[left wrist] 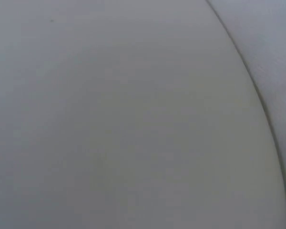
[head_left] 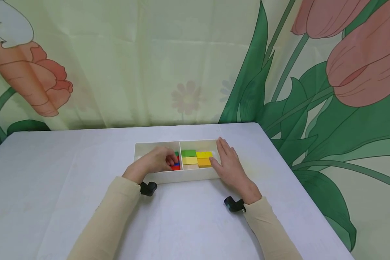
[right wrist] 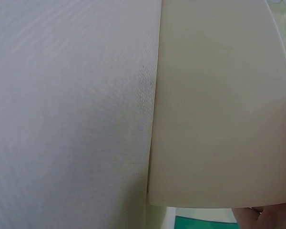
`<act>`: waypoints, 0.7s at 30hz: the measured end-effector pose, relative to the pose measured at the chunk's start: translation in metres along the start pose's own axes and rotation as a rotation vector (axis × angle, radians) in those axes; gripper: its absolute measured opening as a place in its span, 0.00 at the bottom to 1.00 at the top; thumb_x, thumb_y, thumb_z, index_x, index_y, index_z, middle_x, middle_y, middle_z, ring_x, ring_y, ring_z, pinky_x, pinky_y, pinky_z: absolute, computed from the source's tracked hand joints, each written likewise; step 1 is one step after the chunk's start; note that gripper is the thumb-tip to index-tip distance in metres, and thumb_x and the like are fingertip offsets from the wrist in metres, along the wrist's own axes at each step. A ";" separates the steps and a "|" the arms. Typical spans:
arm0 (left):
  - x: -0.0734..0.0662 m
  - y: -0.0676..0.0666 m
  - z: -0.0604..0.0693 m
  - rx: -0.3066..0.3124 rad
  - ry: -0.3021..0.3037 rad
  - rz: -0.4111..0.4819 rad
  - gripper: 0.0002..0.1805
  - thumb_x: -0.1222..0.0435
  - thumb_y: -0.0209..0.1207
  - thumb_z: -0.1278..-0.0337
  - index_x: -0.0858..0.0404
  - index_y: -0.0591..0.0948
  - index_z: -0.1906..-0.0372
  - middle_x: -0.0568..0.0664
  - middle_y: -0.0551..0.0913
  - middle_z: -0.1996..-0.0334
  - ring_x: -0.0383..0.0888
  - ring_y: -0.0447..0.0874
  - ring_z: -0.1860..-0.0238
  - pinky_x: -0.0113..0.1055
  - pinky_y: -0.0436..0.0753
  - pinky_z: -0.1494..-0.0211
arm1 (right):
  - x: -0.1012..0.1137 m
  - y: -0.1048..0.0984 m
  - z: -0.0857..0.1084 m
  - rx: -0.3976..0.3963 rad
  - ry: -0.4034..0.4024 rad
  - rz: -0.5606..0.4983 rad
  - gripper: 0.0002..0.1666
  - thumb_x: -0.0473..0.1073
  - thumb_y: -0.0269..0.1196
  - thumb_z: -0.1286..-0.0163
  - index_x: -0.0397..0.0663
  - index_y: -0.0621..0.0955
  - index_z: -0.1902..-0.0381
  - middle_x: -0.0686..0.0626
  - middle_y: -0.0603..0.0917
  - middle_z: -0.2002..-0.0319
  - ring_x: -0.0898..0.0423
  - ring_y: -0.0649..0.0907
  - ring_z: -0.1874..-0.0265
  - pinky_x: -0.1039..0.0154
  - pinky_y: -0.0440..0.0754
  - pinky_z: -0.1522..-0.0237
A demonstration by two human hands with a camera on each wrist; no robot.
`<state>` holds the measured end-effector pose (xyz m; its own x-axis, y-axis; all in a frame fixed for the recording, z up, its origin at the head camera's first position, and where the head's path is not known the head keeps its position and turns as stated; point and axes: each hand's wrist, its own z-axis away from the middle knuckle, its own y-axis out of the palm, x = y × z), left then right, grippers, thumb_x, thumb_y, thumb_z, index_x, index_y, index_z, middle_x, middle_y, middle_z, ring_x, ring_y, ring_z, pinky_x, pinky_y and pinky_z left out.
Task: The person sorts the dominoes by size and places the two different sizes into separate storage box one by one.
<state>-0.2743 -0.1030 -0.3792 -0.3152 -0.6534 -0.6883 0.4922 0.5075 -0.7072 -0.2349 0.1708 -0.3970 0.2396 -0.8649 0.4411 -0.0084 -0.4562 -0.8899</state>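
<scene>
A white divided box (head_left: 185,175) lies lengthwise in front of me. My left hand (head_left: 154,159) reaches into its left compartment. The curled fingers are at several small colored blocks (head_left: 176,168), red, blue and green, beside the divider (head_left: 180,155); whether they pinch one is hidden. My right hand (head_left: 230,166) rests against the box's right end, its fingers straight and pointing away from me. Next to it, the right compartment holds green (head_left: 188,153), yellow (head_left: 204,155), pale yellow (head_left: 189,160), orange (head_left: 204,163) and pale (head_left: 190,167) blocks. Plain box wall (left wrist: 143,119) fills most of the left wrist view.
The box stands on a table with a white cloth (head_left: 68,187). Behind the table's far edge hangs a curtain (head_left: 143,65) printed with flowers and leaves. In the right wrist view, the box's outer wall (right wrist: 219,105) meets the cloth, with fingers (right wrist: 271,217) at the lower right.
</scene>
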 end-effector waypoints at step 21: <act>0.002 -0.015 0.031 -0.172 0.066 -0.044 0.10 0.69 0.61 0.37 0.67 0.81 0.52 0.53 0.85 0.58 0.48 0.82 0.56 0.42 0.84 0.48 | 0.001 0.000 -0.002 -0.012 0.001 0.008 0.43 0.55 0.48 0.24 0.38 0.50 0.22 0.43 0.47 0.19 0.45 0.49 0.20 0.41 0.44 0.21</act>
<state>-0.2573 -0.1293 -0.3648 -0.3891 -0.6415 -0.6611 0.3325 0.5715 -0.7503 -0.2362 0.1699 -0.3960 0.2381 -0.8688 0.4342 -0.0220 -0.4517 -0.8919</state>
